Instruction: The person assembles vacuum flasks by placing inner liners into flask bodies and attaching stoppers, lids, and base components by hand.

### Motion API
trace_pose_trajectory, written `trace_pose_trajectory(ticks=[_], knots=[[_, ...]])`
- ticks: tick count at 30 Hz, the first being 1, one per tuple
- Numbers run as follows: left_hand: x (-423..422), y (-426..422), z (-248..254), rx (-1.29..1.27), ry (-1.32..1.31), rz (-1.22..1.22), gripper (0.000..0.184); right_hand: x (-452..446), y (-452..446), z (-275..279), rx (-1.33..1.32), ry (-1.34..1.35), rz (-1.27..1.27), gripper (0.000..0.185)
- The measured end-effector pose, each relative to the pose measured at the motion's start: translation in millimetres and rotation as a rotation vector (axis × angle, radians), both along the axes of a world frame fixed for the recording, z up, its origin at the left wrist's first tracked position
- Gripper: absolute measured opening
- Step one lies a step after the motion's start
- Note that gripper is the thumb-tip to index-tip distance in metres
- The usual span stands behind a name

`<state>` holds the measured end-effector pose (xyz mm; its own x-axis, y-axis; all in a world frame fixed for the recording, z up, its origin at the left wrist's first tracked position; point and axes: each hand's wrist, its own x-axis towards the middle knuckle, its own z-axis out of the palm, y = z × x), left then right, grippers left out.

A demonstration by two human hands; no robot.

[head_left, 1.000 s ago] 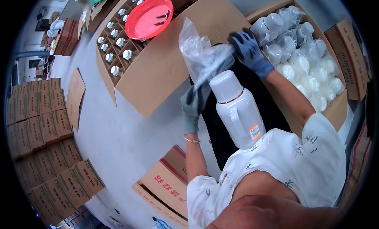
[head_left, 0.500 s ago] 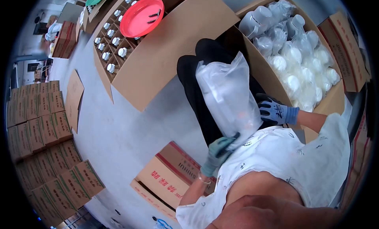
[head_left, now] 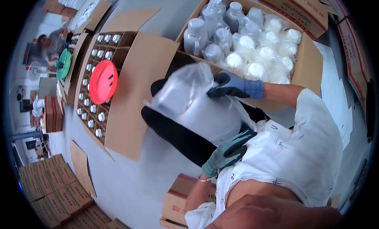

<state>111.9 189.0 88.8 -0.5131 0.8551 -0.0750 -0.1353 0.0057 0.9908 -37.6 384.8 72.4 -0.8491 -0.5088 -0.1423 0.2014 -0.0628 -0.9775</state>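
Observation:
Across my lap lies a clear plastic bag (head_left: 201, 110) with a pale, bulky thing inside that I cannot make out. My right hand (head_left: 231, 86), in a blue and black glove, grips the bag's upper right side, its fingers closed on the film. At the bag's near end, close to my shirt, my left hand (head_left: 229, 152), in a green-grey and dark glove, is closed on the bag's lower edge. Part of that edge is hidden by the fingers. Just beyond my right hand, an open carton (head_left: 310, 77) holds several plastic-wrapped pale bottles (head_left: 195, 37).
A divided carton (head_left: 128, 90) with several white-capped bottles stands ahead on the left. On it rests a red tray (head_left: 103, 82) with small dark pieces. Farther off, another person (head_left: 51, 45) is near a green basin (head_left: 64, 65). Stacked cartons (head_left: 55, 185) are at lower left.
My right hand has moved from beside my hip up onto the bag's side. The bag has tilted left, and my left hand stays at its near end. The view has turned.

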Motion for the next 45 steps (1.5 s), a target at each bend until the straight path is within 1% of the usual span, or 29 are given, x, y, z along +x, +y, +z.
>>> trace_pose_trajectory(ticks=[2, 3, 4, 5, 7, 10, 14, 16, 17, 19, 20, 21, 22, 23, 24, 25, 26, 27, 29, 31, 32, 34, 36, 37, 38, 40, 43, 44, 45], knots=[[-18.2, -6.3, -10.1, 0.05, 0.025, 0.107, 0.048, -13.1, 28.8, 23.0, -0.145, 0.033, -0.329, 0.049], [-28.4, -9.8, -14.0, 0.047, 0.037, 0.201, 0.048, -30.0, 52.8, 34.5, -0.128, 0.029, -0.502, 0.034], [-37.5, -8.9, -5.4, -0.064, -0.048, 0.365, 0.046, -48.3, 76.7, 30.1, 0.159, 0.377, -0.632, 0.036], [-42.9, -18.9, -16.3, -0.154, 0.1, 0.511, 0.042, -69.4, 99.6, 26.1, 0.459, 0.727, -0.743, 0.037], [-59.3, -27.4, -27.5, -0.083, 0.008, 0.69, 0.038, -107.2, 129.5, 22.1, 0.879, 0.799, -0.81, 0.047], [-80.4, -40.2, -31.5, -0.097, -0.036, 0.784, 0.038, -205.2, 163.4, -61.8, 0.486, 0.984, -1.052, 0.034], [-97.4, -39.1, -34.6, -0.156, -0.113, 0.892, 0.04, -248.8, 184.5, -154.0, 0.568, 0.452, -1.207, 0.038], [-104.9, -41.6, -47.0, -0.153, -0.169, 0.94, 0.041, -253.2, 193.4, -210.0, 0.529, 0.231, -1.149, 0.043], [-108.1, -44.4, -52.7, -0.111, -0.245, 0.952, 0.041, -252.7, 188.4, -220.0, 0.424, 0.177, -1.151, 0.041], [-113.2, -47.0, -62.6, -0.027, -0.406, 0.973, 0.041, -244.4, 179.8, -225.4, 0.739, -0.178, -1.092, 0.044], [-117.4, -46.9, -61.5, -0.096, -0.338, 0.951, 0.042, -252.8, 196.0, -268.2, 0.874, 0.022, -0.985, 0.048], [-123.7, -48.5, -57.9, -0.165, -0.265, 0.923, 0.043, -254.0, 204.0, -288.0, 0.849, 0.05, -0.983, 0.046], [-130.0, -49.5, -56.2, -0.231, -0.19, 0.893, 0.043, -254.6, 209.3, -302.7, 0.823, 0.079, -0.982, 0.046], [-132.9, -50.2, -57.2, -0.249, -0.194, 0.87, 0.045, -253.9, 209.1, -296.9, 0.797, 0.11, -0.98, 0.045], [-132.8, -52.0, -57.9, -0.265, -0.199, 0.849, 0.047, -260.4, 237.3, -277.5, 1.135, 0.111, -0.467, 0.042], [-132.5, -54.4, -58.3, -0.28, -0.206, 0.83, 0.05, -246.4, 228.3, -194.5, 1.079, 0.109, -0.277, 0.037], [-133.4, -56.9, -58.8, -0.259, -0.229, 0.814, 0.05, -244.7, 226.9, -149.2, 0.756, -0.23, -0.365, 0.038], [-135.0, -59.4, -58.9, -0.236, -0.252, 0.797, 0.051, -267.5, 257.3, -173.0, 0.726, -0.114, -0.513, 0.036], [-135.3, -65.6, -60.4, -0.187, -0.268, 0.747, 0.051, -292.1, 287.6, -152.5, 0.537, 0.278, -0.866, 0.031], [-136.7, -72.3, -67.9, -0.13, -0.24, 0.705, 0.052, -306.2, 303.1, -152.5, 0.65, 0.397, -1.025, 0.035], [-140.6, -74.8, -73.9, -0.107, -0.367, 0.67, 0.052, -316.5, 313.8, -181.1, 0.657, 0.207, -1.036, 0.031], [-120.1, -93.1, -70.5, -0.109, -0.592, 0.725, 0.053, -340.8, 311.8, -244.5, 0.822, 0.151, -0.918, 0.031], [-118.5, -92.9, -69.4, -0.006, -0.571, 0.703, 0.049, -352.7, 309.0, -302.9, 0.843, 0.087, -0.804, 0.031], [-124.5, -90.3, -65.1, 0.059, -0.604, 0.703, 0.046, -359.3, 316.1, -314.3, 0.802, 0.049, -0.793, 0.031], [-129.5, -87.2, -64.2, 0.144, -0.637, 0.683, 0.043, -364.6, 325.5, -327.9, 0.74, -0.008, -0.783, 0.031], [-132.9, -96.5, -81.4, 0.111, -0.588, 0.702, 0.042, -373.2, 346.8, -335.3, 0.507, -0.19, -0.791, 0.031], [-125.9, -90.3, -93.5, 0.13, -0.574, 0.72, 0.042, -379.7, 377.9, -342.2, -0.035, -0.565, -0.765, 0.031], [-125.0, -89.3, -91.2, 0.14, -0.585, 0.712, 0.042, -380.3, 389.3, -342.1, -0.153, -0.64, -0.758, 0.031], [-125.9, -86.3, -83.5, 0.146, -0.616, 0.705, 0.042, -379.4, 401.7, -343.2, -0.204, -0.624, -0.772, 0.031]])
